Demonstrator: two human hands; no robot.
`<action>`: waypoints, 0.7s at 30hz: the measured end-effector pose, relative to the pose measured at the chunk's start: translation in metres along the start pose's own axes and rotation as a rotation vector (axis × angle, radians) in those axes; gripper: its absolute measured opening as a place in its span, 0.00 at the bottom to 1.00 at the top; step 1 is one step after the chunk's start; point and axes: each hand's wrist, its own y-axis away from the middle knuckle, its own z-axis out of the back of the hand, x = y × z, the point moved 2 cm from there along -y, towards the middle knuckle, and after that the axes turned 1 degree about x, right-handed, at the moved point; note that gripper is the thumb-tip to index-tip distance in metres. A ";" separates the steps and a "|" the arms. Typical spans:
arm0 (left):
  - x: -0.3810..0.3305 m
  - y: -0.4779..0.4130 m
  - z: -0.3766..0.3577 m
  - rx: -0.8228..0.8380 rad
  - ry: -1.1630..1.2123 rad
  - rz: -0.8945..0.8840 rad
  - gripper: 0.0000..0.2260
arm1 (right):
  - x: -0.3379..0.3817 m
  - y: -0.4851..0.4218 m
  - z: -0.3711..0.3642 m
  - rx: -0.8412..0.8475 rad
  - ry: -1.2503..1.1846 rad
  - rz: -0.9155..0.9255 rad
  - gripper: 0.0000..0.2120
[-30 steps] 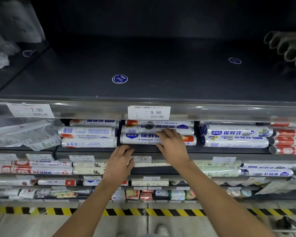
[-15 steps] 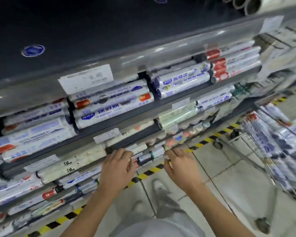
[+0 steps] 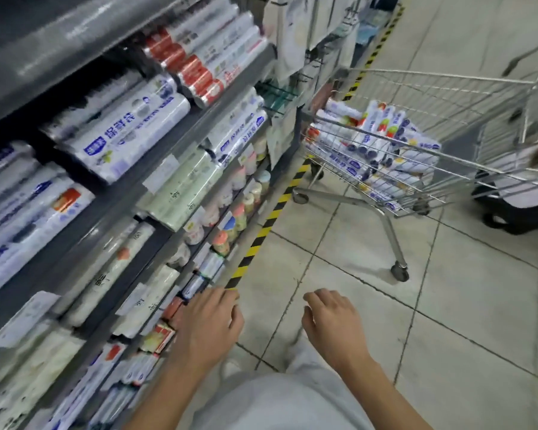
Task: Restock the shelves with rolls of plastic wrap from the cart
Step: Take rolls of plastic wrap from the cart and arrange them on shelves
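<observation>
step: likely fetching more stock | left hand (image 3: 210, 327) and right hand (image 3: 331, 321) empty, fingers loosely apart | next: reach the cart (image 3: 441, 88) (well apart) for rolls (image 3: 382, 141)

Floor (image 3: 447, 305): pale square tiles with dark grout, filling the view from 1 to 5 o'clock. Yellow-and-black hazard tape (image 3: 263, 234) runs across the tiles from centre toward 12 o'clock. White price label (image 3: 160, 173) at 9 o'clock, print unreadable. Small jars with coloured caps (image 3: 230, 225) stand in a row just left of centre, near the tape. Green wire rack (image 3: 277, 97) at 12 o'clock, with pale hanging packets (image 3: 292, 35) above it. Dark bulky item (image 3: 516, 212) on the floor at 3 o'clock; its identity cannot be determined.
</observation>
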 end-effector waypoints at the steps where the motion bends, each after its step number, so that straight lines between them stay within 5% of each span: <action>1: -0.011 -0.011 -0.004 0.005 -0.006 -0.024 0.14 | -0.012 0.000 0.004 -0.007 -0.009 -0.023 0.06; 11: -0.107 -0.105 -0.045 0.101 -0.016 -0.076 0.14 | -0.138 -0.026 0.031 -0.034 -0.070 -0.171 0.08; 21: -0.123 -0.185 -0.061 0.141 -0.001 -0.030 0.11 | -0.214 -0.160 0.050 -0.006 -0.036 -0.229 0.05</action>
